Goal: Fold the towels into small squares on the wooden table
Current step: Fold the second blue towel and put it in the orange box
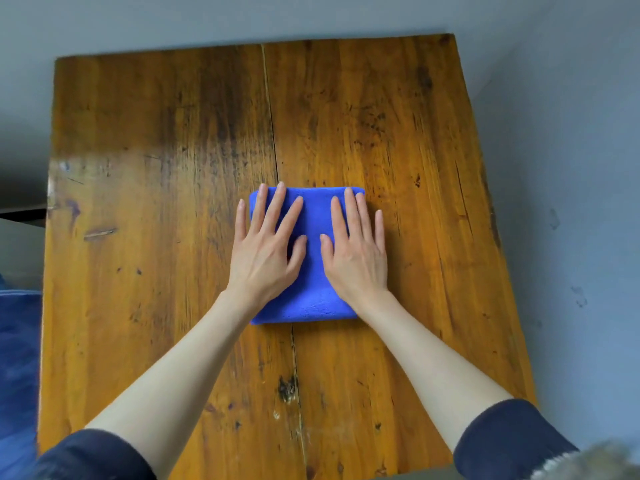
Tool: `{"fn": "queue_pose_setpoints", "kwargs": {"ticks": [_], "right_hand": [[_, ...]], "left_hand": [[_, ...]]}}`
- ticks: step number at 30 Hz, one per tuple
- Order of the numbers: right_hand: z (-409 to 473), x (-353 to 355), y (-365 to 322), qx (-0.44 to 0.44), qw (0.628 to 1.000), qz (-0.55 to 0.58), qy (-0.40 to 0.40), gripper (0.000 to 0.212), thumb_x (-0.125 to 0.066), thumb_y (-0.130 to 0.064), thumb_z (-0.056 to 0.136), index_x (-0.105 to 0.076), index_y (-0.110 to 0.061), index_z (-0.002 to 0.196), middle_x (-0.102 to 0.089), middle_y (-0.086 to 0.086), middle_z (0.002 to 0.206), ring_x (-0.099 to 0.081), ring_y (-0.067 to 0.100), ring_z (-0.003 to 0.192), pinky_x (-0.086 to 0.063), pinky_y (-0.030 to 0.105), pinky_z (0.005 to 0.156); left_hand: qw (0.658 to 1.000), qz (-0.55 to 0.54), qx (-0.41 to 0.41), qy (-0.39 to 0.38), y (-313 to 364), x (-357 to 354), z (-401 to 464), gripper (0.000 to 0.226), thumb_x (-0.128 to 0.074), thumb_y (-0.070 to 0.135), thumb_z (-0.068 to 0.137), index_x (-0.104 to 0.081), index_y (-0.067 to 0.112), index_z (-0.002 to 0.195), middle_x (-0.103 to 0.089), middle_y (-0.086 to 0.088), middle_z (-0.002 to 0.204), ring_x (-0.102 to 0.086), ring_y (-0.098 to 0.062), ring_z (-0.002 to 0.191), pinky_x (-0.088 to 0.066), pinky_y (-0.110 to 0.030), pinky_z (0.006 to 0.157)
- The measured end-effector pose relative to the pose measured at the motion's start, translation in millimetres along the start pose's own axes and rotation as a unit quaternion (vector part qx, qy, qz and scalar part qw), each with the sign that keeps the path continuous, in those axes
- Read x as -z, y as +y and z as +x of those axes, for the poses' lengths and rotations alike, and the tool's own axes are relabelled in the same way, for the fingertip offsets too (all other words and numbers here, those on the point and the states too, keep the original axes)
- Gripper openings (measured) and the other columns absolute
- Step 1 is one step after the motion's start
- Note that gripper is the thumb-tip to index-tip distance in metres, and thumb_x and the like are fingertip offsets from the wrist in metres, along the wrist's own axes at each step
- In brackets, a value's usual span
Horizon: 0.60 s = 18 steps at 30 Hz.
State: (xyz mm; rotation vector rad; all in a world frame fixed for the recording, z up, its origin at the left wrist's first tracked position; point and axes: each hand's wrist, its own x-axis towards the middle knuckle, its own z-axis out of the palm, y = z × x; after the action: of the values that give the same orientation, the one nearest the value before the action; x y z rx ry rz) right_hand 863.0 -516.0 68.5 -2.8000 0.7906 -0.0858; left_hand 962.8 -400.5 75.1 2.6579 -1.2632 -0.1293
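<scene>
A blue towel point(313, 271), folded into a small square, lies near the middle of the wooden counter point(138, 202). The left hand point(265, 251) and right hand point(356, 252) press flat on top of it side by side, fingers point(273, 209) straight and spread, gripping nothing.

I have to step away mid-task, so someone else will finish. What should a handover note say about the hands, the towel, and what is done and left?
Left hand: open, flat, fingers spread, pressing the left part of the blue towel.
Right hand: open, flat, pressing its right part.
Towel: already folded to a compact, roughly square shape, lying near the middle of the wooden table, across the seam between the planks.
Done: this towel looks folded; it is being smoothed.
Left: lift the hands and check that it holds. No other towel can be made out for certain.
</scene>
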Motion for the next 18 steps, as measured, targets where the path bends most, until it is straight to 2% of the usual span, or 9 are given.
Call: {"fn": "queue_pose_setpoints", "kwargs": {"ticks": [6, 10, 14, 18], "right_hand": [[1, -10, 13, 0.002, 0.999, 0.054, -0.008, 0.057, -0.027, -0.037, 0.095, -0.028, -0.015, 0.147, -0.022, 0.006, 0.155, -0.014, 0.02, 0.145, -0.013, 0.05, 0.117], [2, -8, 12, 0.001, 0.998, 0.057, -0.016, 0.057, -0.026, -0.037, 0.095, -0.027, -0.015, 0.147, -0.02, 0.006, 0.156, -0.011, 0.02, 0.145, -0.011, 0.05, 0.117], [-5, 1, 10, 0.005, 0.999, 0.043, -0.003, 0.054, -0.025, -0.034, 0.097, -0.028, -0.013, 0.146, -0.02, 0.009, 0.155, -0.013, 0.023, 0.145, -0.009, 0.052, 0.116], [-24, 7, 7, 0.022, 0.999, 0.019, 0.018, 0.052, -0.029, -0.03, 0.097, -0.03, -0.01, 0.145, -0.023, 0.012, 0.154, -0.015, 0.025, 0.144, -0.009, 0.051, 0.116]], "left_hand": [[1.0, 0.005, 0.003, -0.005, -4, -13, 0, 0.058, -0.031, 0.044, 0.093, -0.03, 0.02, 0.145, -0.021, -0.007, 0.155, -0.011, -0.025, 0.144, -0.009, -0.05, 0.116], [1.0, 0.013, 0.0, -0.019, -3, -10, 2, 0.057, -0.029, 0.044, 0.094, -0.03, 0.019, 0.145, -0.021, -0.008, 0.155, -0.011, -0.026, 0.144, -0.006, -0.053, 0.115], [1.0, -0.024, 0.008, -0.007, 5, 2, -10, 0.054, -0.029, 0.039, 0.094, -0.032, 0.018, 0.144, -0.02, -0.009, 0.155, -0.009, -0.026, 0.145, 0.001, -0.052, 0.114], [1.0, -0.017, -0.006, -0.006, 12, 0, -34, 0.051, -0.029, 0.035, 0.095, -0.035, 0.018, 0.142, -0.024, -0.011, 0.154, -0.013, -0.028, 0.144, -0.005, -0.053, 0.114]]}}
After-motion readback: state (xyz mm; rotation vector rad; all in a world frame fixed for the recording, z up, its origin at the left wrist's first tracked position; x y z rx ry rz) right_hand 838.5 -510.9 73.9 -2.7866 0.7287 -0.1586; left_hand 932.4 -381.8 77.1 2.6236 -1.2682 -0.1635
